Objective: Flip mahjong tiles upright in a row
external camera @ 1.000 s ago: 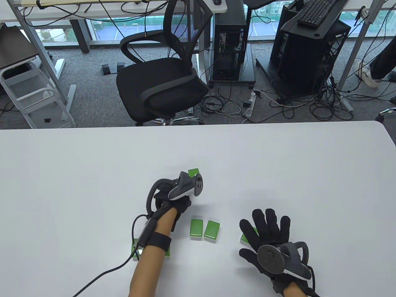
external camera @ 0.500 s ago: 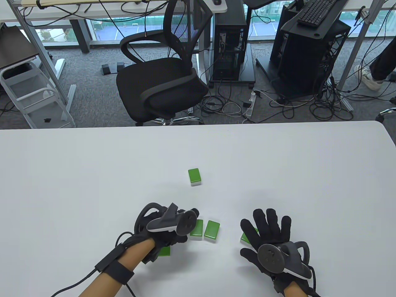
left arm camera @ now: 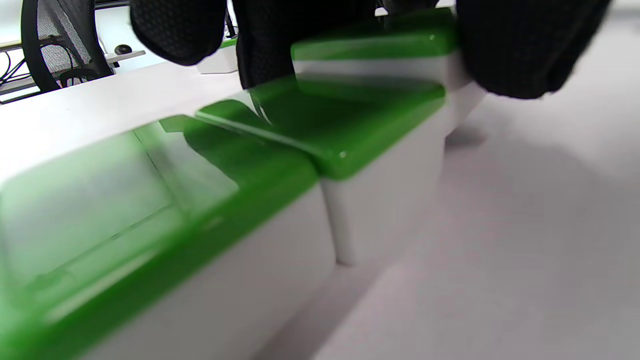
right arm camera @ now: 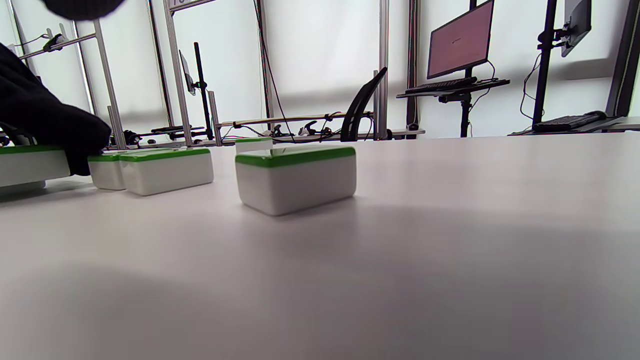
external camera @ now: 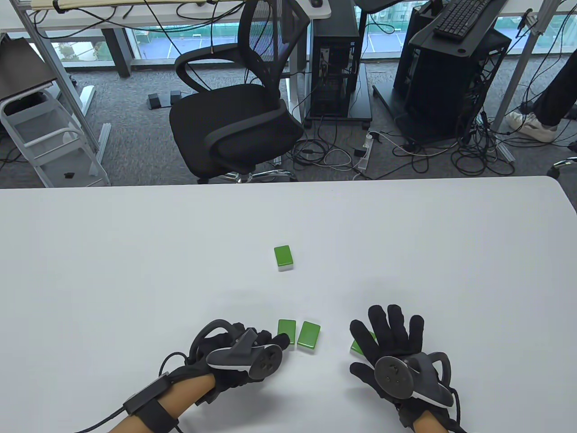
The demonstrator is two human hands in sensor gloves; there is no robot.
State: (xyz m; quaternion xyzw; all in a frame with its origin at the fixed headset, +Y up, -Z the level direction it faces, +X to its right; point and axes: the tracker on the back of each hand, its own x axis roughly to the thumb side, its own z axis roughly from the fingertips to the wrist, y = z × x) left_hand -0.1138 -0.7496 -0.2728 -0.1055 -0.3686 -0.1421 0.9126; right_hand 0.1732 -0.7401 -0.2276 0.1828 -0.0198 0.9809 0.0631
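Green-backed white mahjong tiles lie flat on the white table [external camera: 135, 252]. One lone tile [external camera: 283, 257] lies farther out. Two tiles [external camera: 286, 333] [external camera: 309, 336] lie side by side near the front. My left hand [external camera: 270, 345] lies low over two more tiles [left arm camera: 150, 210] [left arm camera: 350, 125], and its fingertips [left arm camera: 525, 45] flank the ends of the tile beyond them [left arm camera: 375, 40]. My right hand [external camera: 387, 336] rests flat with its fingers spread, partly covering another tile [external camera: 358, 346], which shows fully in the right wrist view [right arm camera: 295, 175].
A black office chair [external camera: 239, 122] stands beyond the table's far edge, with computer towers, cables and desks behind it. A cable runs from my left wrist off the bottom edge.
My left hand has drawn back from the lone far tile to the near tiles, then shifted lower and left. The far tile stays flat. My right hand has not moved.
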